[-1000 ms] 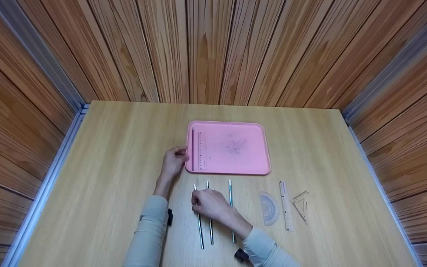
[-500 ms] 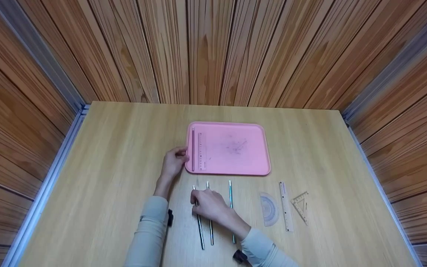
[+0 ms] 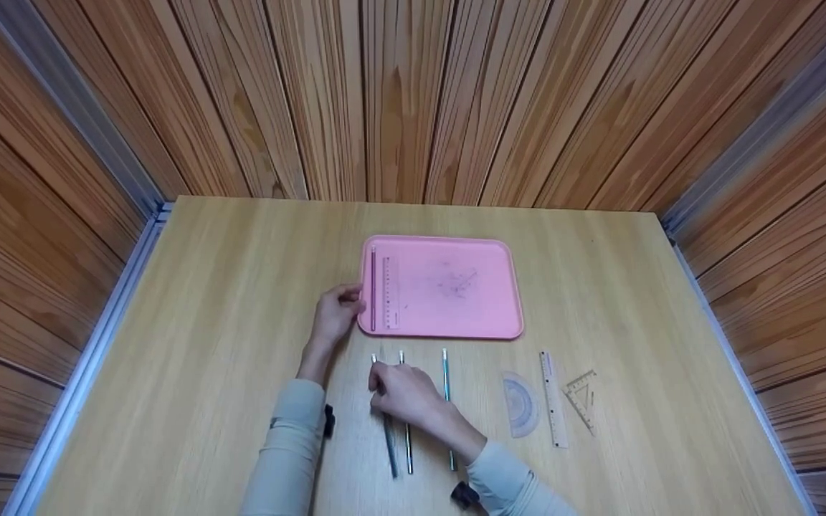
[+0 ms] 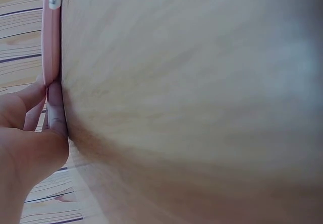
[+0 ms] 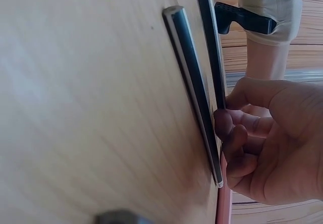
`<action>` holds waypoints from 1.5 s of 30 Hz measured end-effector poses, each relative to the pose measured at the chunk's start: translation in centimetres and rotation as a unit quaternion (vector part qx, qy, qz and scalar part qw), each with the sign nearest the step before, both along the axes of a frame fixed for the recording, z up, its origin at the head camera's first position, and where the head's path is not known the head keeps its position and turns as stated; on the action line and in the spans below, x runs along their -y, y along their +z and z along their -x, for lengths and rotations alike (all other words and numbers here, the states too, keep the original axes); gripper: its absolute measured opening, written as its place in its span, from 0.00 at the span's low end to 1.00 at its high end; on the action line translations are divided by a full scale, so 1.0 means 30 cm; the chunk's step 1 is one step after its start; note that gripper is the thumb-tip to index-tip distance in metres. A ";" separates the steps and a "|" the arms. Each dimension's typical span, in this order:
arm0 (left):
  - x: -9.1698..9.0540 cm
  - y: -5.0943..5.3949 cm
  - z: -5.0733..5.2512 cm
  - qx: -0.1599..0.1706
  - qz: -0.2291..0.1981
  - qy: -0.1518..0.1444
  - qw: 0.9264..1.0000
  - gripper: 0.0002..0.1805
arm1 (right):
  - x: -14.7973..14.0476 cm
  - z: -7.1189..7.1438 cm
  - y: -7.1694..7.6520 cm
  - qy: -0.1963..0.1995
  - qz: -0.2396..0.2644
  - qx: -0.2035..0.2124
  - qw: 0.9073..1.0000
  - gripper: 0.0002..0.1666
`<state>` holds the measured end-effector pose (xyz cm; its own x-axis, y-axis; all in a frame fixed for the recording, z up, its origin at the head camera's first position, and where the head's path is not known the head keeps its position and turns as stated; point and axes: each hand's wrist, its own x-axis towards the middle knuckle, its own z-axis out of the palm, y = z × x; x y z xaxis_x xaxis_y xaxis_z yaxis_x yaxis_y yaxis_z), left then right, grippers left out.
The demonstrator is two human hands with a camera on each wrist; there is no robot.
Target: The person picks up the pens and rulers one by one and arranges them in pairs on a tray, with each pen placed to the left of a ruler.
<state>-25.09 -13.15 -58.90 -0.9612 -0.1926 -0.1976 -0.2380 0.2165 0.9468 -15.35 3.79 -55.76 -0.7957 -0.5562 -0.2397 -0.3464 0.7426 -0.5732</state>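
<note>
Right hand (image 3: 407, 393) hides parts of the left pencil (image 3: 390, 448) and middle pencil (image 3: 409, 450); forearm (image 3: 462, 433) covers a stretch of the third pencil (image 3: 446, 374). Both sleeves (image 3: 287, 430) run off the head view's lower edge. Numerals on the ruler (image 3: 391, 294): too small for me to read. Right wrist view: dark object (image 5: 121, 217) at the bottom edge, cut off, blurred, unidentified.

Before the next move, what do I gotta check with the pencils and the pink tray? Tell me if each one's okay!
1. Right grip pinches the leftmost table pencil: ok.
2. Left grip holds the pink tray by its left edge: ok.
3. Tray pencil lies beside the clear ruler, not across it: ok.
4. Tray free of marks: not ok, dark smudges show.
5. Middle table pencil untouched: cannot tell, the right grip hides part.
</note>
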 end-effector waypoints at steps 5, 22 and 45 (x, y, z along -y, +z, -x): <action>0.000 0.000 0.002 0.001 -0.002 -0.001 1.000 0.19 | -0.006 0.004 0.007 0.000 0.020 -0.002 1.000 0.08; -0.002 -0.003 0.000 -0.041 0.005 0.004 0.999 0.19 | -0.029 0.044 0.014 -0.044 0.059 -0.047 0.996 0.12; 0.003 0.000 0.004 -0.002 0.010 -0.005 1.000 0.19 | -0.085 0.163 0.028 -0.101 0.108 -0.022 0.989 0.25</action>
